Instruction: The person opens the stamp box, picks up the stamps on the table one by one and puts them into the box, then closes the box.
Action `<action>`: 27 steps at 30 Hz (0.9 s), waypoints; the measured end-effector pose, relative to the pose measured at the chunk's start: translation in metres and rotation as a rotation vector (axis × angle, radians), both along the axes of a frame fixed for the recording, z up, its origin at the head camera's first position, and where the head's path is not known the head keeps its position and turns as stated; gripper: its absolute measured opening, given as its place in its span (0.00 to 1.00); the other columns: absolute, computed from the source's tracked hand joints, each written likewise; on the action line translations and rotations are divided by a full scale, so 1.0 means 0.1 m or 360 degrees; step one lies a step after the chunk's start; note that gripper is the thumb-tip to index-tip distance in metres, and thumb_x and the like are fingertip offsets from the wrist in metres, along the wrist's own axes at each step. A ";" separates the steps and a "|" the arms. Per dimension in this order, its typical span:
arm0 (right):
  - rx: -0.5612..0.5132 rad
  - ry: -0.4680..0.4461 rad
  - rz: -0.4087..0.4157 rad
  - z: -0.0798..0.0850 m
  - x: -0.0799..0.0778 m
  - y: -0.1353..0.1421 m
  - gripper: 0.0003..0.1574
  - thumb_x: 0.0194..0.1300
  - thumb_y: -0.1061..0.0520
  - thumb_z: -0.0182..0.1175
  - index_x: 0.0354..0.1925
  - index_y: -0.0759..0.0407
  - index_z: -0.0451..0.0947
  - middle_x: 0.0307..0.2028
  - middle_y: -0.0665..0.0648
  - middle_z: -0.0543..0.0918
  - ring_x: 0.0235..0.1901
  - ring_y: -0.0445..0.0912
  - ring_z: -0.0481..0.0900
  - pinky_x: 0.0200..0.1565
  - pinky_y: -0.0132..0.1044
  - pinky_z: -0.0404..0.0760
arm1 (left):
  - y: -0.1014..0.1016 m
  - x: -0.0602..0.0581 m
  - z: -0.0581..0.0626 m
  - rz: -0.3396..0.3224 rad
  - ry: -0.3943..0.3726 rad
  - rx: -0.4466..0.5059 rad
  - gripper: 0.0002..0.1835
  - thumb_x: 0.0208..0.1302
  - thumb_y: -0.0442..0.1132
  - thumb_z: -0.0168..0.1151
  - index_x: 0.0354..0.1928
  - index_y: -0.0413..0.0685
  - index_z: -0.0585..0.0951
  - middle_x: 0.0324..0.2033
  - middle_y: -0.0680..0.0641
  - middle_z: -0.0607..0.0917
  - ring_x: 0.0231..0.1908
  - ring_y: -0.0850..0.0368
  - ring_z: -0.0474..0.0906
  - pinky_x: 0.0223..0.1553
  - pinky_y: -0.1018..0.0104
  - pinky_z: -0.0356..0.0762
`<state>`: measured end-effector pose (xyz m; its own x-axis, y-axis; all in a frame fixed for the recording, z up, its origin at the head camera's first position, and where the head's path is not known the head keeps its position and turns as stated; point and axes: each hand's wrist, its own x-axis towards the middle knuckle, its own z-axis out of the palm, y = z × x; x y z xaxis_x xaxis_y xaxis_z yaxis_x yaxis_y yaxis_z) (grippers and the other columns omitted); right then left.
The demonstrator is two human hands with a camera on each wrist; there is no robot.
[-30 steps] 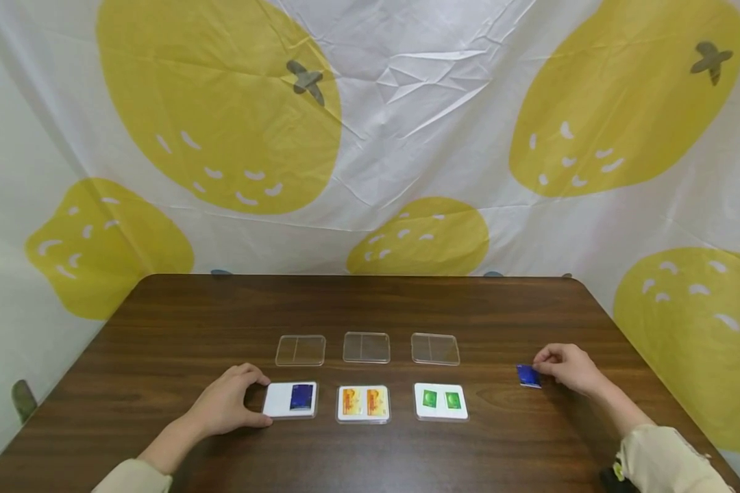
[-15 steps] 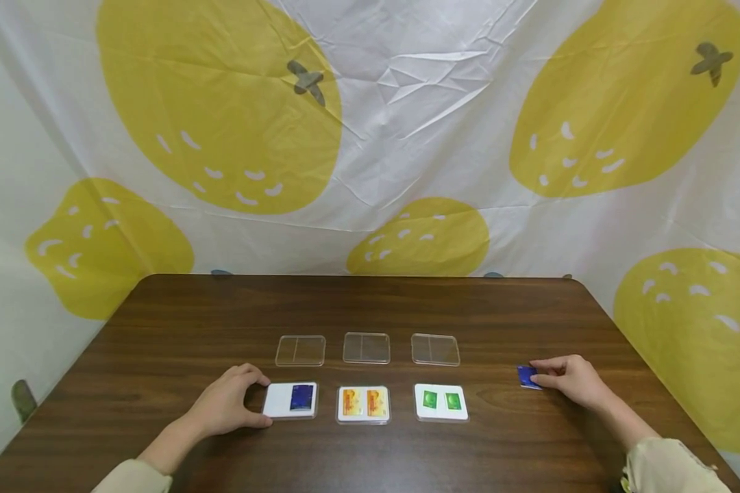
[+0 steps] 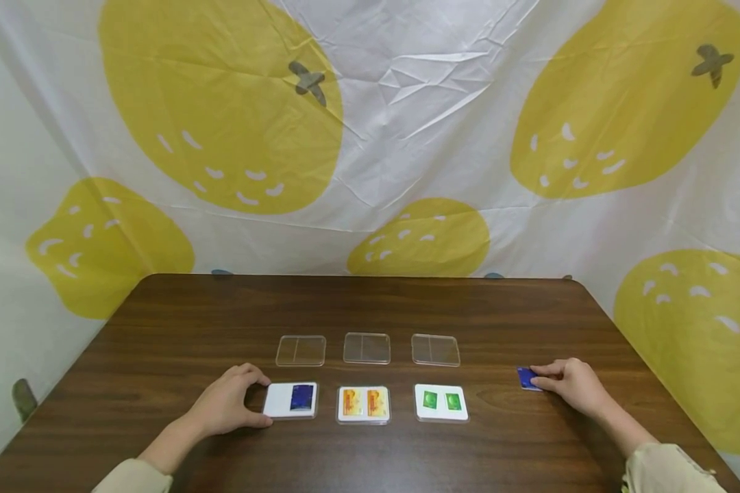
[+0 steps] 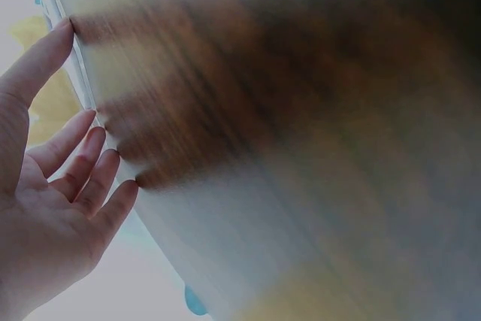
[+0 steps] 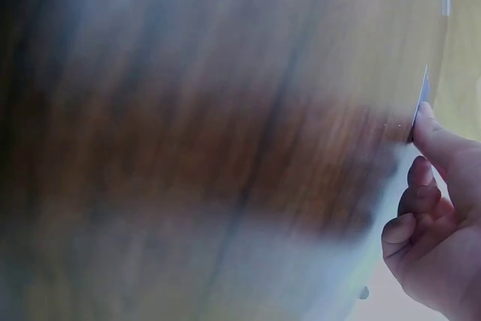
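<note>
In the head view my left hand [image 3: 228, 402] reaches to a flat clear case [image 3: 290, 416] with a white insert and one dark blue card [image 3: 301, 397] on its right half. The thumb and index fingertip touch its left corners; in the left wrist view the fingers [image 4: 103, 178] are spread, tips at the tabletop. At the right, my right hand [image 3: 575, 387] pinches a small blue card [image 3: 527, 378] at its right end. The right wrist view shows this blue card [image 5: 425, 88] nearly edge-on at the thumb tip, the other fingers loosely curled.
A second case [image 3: 364, 419] carries two orange cards, a third [image 3: 442, 415] two green ones. Behind them lie three clear lids [image 3: 300, 350], [image 3: 366, 348], [image 3: 435, 350] in a row. A lemon-print cloth [image 3: 370, 137] hangs past the table's [image 3: 370, 301] far edge.
My right hand has turned and lowered at the blue card, its thumb and fingers now closing on the card's right end. The card has shifted slightly towards me. The left hand has stayed put.
</note>
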<state>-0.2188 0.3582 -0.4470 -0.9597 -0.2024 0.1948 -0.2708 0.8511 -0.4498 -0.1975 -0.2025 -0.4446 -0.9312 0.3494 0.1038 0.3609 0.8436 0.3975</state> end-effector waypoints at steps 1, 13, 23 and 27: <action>0.0007 0.0013 0.0004 0.00 0.00 0.00 0.15 0.49 0.58 0.67 0.36 0.66 0.83 0.29 0.59 0.84 0.28 0.40 0.77 0.27 0.31 0.73 | 0.00 0.00 0.00 0.0002 0.0000 -0.0001 0.29 0.33 0.53 0.75 0.40 0.47 0.79 0.40 0.53 0.77 0.47 0.50 0.72 0.46 0.51 0.71; -0.0201 -0.0134 -0.0039 0.01 -0.07 -0.03 0.10 0.49 0.60 0.67 0.30 0.65 0.80 0.19 0.49 0.69 0.19 0.34 0.62 0.22 0.28 0.61 | -0.01 0.01 0.02 -0.0009 0.0005 0.0008 0.31 0.31 0.54 0.75 0.40 0.47 0.79 0.40 0.52 0.77 0.47 0.49 0.72 0.46 0.52 0.71; -0.0266 -0.0148 -0.0010 0.01 -0.09 0.01 0.11 0.52 0.59 0.66 0.33 0.66 0.81 0.19 0.48 0.71 0.19 0.34 0.64 0.21 0.28 0.63 | -0.02 0.00 0.03 -0.0016 0.0018 0.0009 0.31 0.31 0.55 0.75 0.40 0.47 0.79 0.40 0.52 0.78 0.47 0.49 0.72 0.45 0.52 0.71; -0.0195 -0.0104 -0.0008 0.02 -0.09 0.03 0.16 0.51 0.57 0.66 0.37 0.67 0.81 0.23 0.50 0.76 0.22 0.34 0.66 0.23 0.29 0.66 | -0.02 0.00 0.03 -0.0008 0.0007 0.0003 0.31 0.31 0.55 0.75 0.40 0.47 0.79 0.40 0.52 0.77 0.47 0.50 0.72 0.46 0.52 0.71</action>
<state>-0.2275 0.3611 -0.4445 -0.9721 -0.1761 0.1549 -0.2334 0.7901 -0.5668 -0.1970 -0.2043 -0.4419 -0.9288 0.3542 0.1087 0.3672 0.8411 0.3972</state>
